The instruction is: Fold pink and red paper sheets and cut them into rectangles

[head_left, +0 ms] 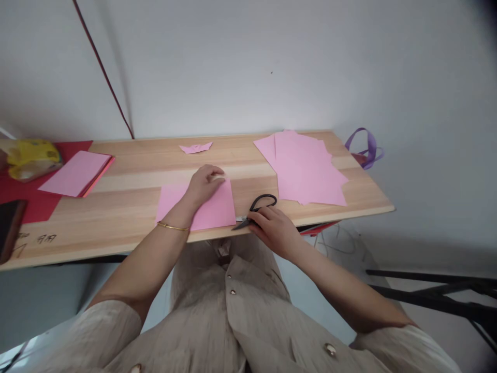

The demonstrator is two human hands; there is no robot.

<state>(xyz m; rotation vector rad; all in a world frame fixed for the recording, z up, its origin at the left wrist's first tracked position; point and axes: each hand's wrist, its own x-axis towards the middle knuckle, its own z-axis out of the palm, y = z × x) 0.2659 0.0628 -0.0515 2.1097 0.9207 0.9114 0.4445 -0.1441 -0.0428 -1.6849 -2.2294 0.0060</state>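
Note:
A pink sheet of paper lies near the front edge of the wooden table. Over its far right part rests my left hand, fingers loosely bent, with a gap between thumb and forefinger. Just right of the sheet, my right hand has its fingers closed on a pair of black-handled scissors. Their blades point left toward the sheet's near right corner, and part of one handle is hidden under my fingers. Beyond my left hand lies a small folded pink paper piece.
Loose pink sheets overlap at the table's right. At left are a stack of pink and red paper, a large red sheet, a yellow package and a dark object. A purple strap hangs past the right end.

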